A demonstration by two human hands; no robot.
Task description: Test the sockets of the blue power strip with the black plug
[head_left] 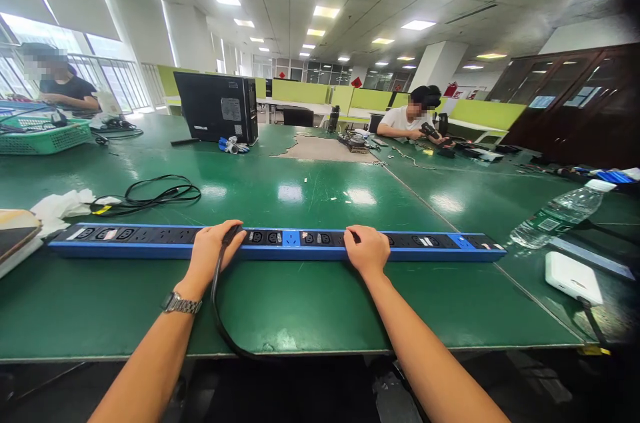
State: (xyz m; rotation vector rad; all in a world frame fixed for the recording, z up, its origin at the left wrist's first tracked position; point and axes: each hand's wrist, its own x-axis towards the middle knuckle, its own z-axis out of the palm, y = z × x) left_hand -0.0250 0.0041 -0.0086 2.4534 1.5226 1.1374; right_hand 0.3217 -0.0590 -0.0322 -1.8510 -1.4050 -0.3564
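A long blue and black power strip (280, 243) lies across the green table in front of me. My left hand (213, 251) rests on the strip left of its middle and grips a black plug with a cable (216, 303) that hangs down over the table's front edge. My right hand (367, 249) lies on the strip right of its middle, fingers curled over its top. A metal watch sits on my left wrist.
A coiled black cable (155, 195) and white tissue (63, 204) lie behind the strip's left end. A water bottle (560, 213) and a white adapter (573, 276) are at right. A black computer case (216, 107) stands farther back, a green basket (45, 135) far left. Two people sit at the far tables.
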